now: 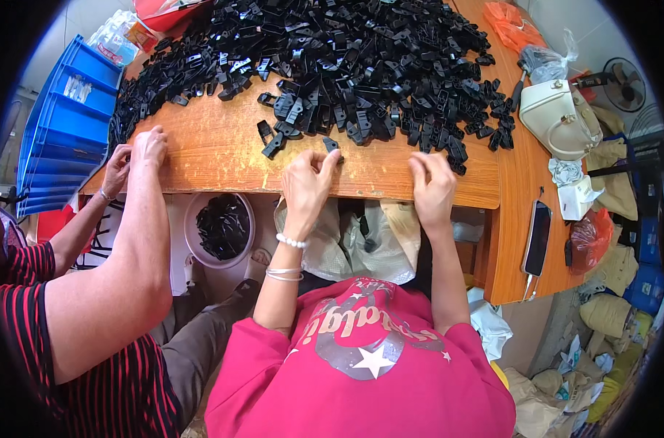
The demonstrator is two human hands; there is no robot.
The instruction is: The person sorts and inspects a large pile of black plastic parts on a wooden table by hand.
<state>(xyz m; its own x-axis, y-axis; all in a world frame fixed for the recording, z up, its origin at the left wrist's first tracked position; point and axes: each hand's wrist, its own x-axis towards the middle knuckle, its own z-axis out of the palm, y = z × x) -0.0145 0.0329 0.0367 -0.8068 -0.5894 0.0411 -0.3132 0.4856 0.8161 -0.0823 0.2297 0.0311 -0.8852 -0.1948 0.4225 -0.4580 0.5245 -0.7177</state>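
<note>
- 1 left hand [308, 181]: thumb and forefinger pinching 1 black part [332, 144], angular, plastic, between pile and near table edge
- 1 right hand [435, 184]: fingers curled, thumb near forefinger; cannot tell whether anything is gripped
- 1 pile [332, 58]: glossy black plastic pieces, too many to count
- 1 table [215, 142]: wood-grained, surface worn in patches
- 1 basin [190, 233]: round, pale, containing black pieces, below table
- 2 co-worker's hands [148, 148]: near each other, contents hidden
- 1 phone [537, 239]: flat, rectangular
- 1 handbag [554, 120]: cream, rounded

Passage along near tabletop strip [226, 157]; black-part heap [339, 66] blocks beyond.
</note>
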